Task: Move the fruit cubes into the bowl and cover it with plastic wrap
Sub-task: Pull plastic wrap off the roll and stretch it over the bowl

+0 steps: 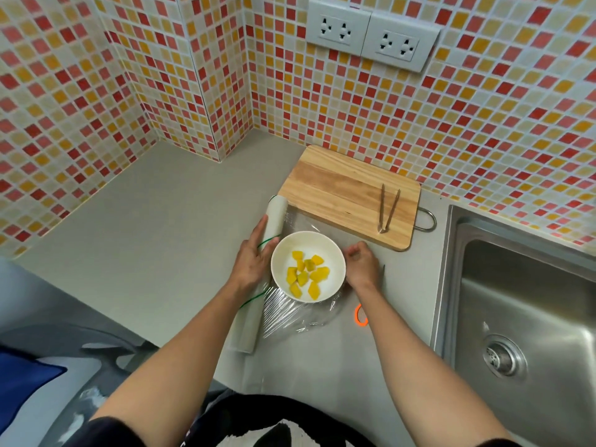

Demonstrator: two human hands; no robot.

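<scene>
The first half of the task is judged done: the yellow fruit cubes [306, 275] are all seen inside the white bowl [335, 253], and none is left on the wooden cutting board [342, 191] just beyond the bowl. The covering is only begun. A sheet of plastic wrap [296, 312] is seen drawn out from the roll [274, 217], which lies just left of the bowl; whether the film passes over the bowl's mouth or under its base cannot be told, as the fruit shows through unclouded and the wrinkled film is visible only on the near side. The roll is held down by the left hand [251, 262], its fingers laid along the tube. The right hand [361, 264], touching the bowl's right side, is loosely curled; what it pinches, if anything, cannot be told. Tearing the sheet free and sealing it round the rim are judged to remain. Wooden tongs [388, 209] lie on the board, an orange ring [360, 315] lies near and right of the bowl, and a steel sink [522, 317] stands well to the right; none of these blocks the work
</scene>
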